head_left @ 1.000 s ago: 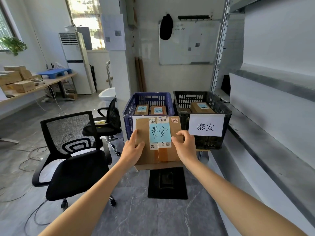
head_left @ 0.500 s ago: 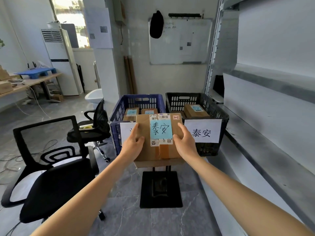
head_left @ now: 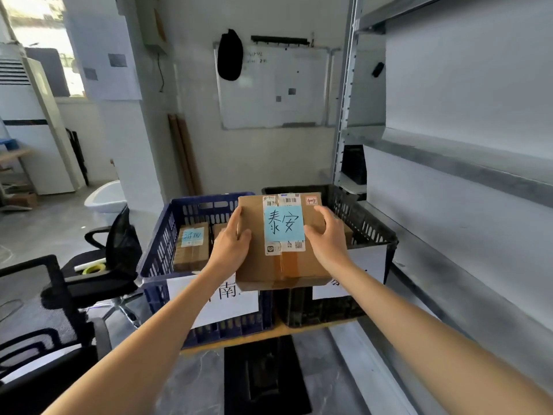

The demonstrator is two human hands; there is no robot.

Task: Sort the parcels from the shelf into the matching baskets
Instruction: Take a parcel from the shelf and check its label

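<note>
Shelf (head_left: pixel 449 163) runs along right. Black basket (head_left: pixel 374 232) beside it, blue basket (head_left: pixel 167 235) touching on left. Parcel (head_left: pixel 281 265) held in air over seam between them, overlapping both. Left hand (head_left: pixel 230 244) and right hand (head_left: pixel 326 238) clamp its sides, fingers curled over edges. Label (head_left: pixel 284 223) reads 泰安. Risk: released too far left, it drops into blue basket, sign (head_left: pixel 227 295) ending 南, a missort.

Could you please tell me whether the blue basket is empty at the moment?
No, a parcel with a blue label lies inside the blue basket.
</note>
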